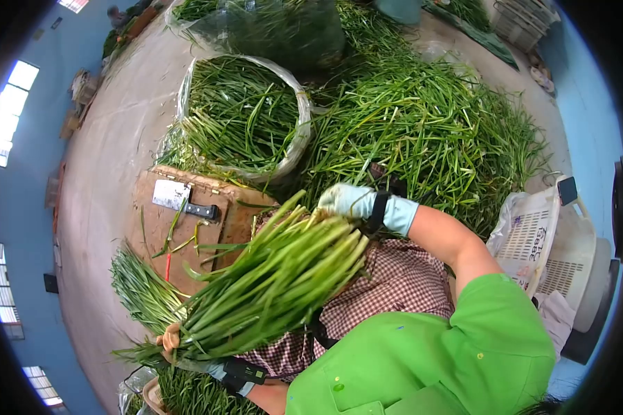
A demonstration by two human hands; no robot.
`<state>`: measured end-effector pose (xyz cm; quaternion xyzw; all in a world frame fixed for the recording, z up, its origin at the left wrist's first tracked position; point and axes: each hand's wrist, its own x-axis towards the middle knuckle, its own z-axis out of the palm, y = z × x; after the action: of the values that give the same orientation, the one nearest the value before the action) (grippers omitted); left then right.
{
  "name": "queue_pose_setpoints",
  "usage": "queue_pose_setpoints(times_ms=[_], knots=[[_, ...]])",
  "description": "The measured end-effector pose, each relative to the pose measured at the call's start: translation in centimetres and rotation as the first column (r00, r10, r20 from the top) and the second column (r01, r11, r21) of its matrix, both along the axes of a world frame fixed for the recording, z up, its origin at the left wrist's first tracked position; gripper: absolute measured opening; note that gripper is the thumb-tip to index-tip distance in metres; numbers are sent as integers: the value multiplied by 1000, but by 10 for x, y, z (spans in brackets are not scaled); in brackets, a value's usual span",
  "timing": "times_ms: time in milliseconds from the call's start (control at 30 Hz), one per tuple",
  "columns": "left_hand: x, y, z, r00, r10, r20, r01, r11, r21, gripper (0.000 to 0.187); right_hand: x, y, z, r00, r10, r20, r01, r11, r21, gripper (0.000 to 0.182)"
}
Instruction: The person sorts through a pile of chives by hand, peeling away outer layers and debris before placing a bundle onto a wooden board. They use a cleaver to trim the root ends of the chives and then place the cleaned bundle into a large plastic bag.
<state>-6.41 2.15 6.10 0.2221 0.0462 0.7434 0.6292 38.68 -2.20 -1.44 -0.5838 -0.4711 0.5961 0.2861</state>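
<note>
A large bunch of long, flat-leaved greens that look like garlic chives (270,283) lies slantwise across my lap. At its lower left end, my gloved left hand (172,340) is closed around the leaves. My right hand (342,200), in a pale blue glove, has its fingers curled at the upper end by the stalk bases, partly hidden. Beyond the bunch, a cleaver (187,199) with a black handle rests on a worn brown board (149,235), among a few loose leaves. Another bunch of chives (142,287) lies at the board's near left edge.
A clear plastic-lined container (304,124) full of greens stands behind the board. To its right spreads a big loose heap of greens (422,131). White plastic baskets (533,242) stand at my right by the blue wall. More greens (201,394) lie low at my left.
</note>
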Motion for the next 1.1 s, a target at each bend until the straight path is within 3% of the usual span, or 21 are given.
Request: queue_pose_setpoints(times_ms=[33, 133, 167, 200, 233, 267, 433, 500, 533, 567, 633, 667, 733, 767, 800, 833, 900, 967, 1000, 1033, 1100], knots=[[-7, 2, -7, 981, 136, -137, -145, 988, -60, 22, 10, -1, -3, 983, -159, -96, 159, 987, -9, 17], [-28, -6, -10, 861, -307, 406, 402, 899, -173, 32, 71, 2, -18, 936, -332, 117, 213, 800, 561, 17], [-16, -10, -6, 862, -303, 406, 396, 903, -168, 32, 79, -9, 25, 843, -538, 7, 535, 839, 102, 17], [9, -15, 0, 915, 95, -391, -220, 931, -290, 34, 96, -14, 23, 821, -500, 274, 485, 865, 128, 20], [22, -18, 3, 235, 314, -920, -685, 725, 73, 36, 111, -18, 2, 821, -455, 345, 375, 885, 275, 45], [1, -12, -22, 76, 392, -917, -678, 695, 241, 38, 109, -19, 0, 831, -412, 374, 270, 887, 375, 58], [0, -10, -29, 187, 410, -893, -657, 727, 197, 38, 43, -1, -2, 986, -63, 157, -4, 919, 394, 99], [-6, -11, -30, 227, 420, -879, -650, 737, 185, 38, 10, 12, -17, 996, 37, -81, -14, 964, 266, 62], [-21, -10, -35, -224, 423, -878, -562, 680, 471, 39, -3, 15, -28, 981, -31, -190, 49, 995, 92, 44], [-8, -13, -22, -230, 425, -875, -562, 676, 476, 39, -11, 18, -29, 953, -114, -280, 92, 992, -91, 27], [33, -22, 13, 153, 243, -958, -675, 734, 78, 40, -13, 15, -16, 914, -299, -276, 317, 948, 22, 17], [6, -19, -6, -23, 211, -977, -669, 723, 172, 39, -4, 18, -19, 901, -309, -304, 347, 934, 80, 17], [6, -18, -4, 64, 163, -985, -698, 712, 73, 38, 30, 10, 7, 785, -495, -373, 529, 849, -13, 16], [8, -18, -3, 153, 122, -981, -718, 695, -26, 37, 53, 2, 32, 844, -536, -23, 519, 804, 290, 14], [12, -21, 0, -124, 111, -986, -703, 691, 166, 37, 89, -9, 10, 803, -570, -176, 585, 696, 416, 15], [15, -23, 2, -124, 108, -986, -706, 689, 165, 37, 125, -21, -10, 769, -554, -319, 630, 573, 524, 20], [20, -26, 6, -369, 23, -929, -690, 663, 291, 39, 159, -38, 4, 460, -792, 401, 530, 607, 592, 50], [-5, -20, -15, -360, 22, -933, -689, 668, 282, 41, 138, -48, 9, 68, -619, 782, 197, 777, 598, 62], [-22, -16, -29, -323, 20, -946, -692, 677, 251, 41, 132, -46, -16, 327, -581, 745, -48, 777, 628, 76], [-33, -14, -38, -289, 16, -957, -694, 685, 221, 42, 84, -46, 42, 669, -189, 719, -47, 954, 295, 85], [-25, -11, -28, -49, 85, -995, -706, 701, 95, 40, 20, -45, 3, 828, -13, 560, -280, 856, 434, 84]])
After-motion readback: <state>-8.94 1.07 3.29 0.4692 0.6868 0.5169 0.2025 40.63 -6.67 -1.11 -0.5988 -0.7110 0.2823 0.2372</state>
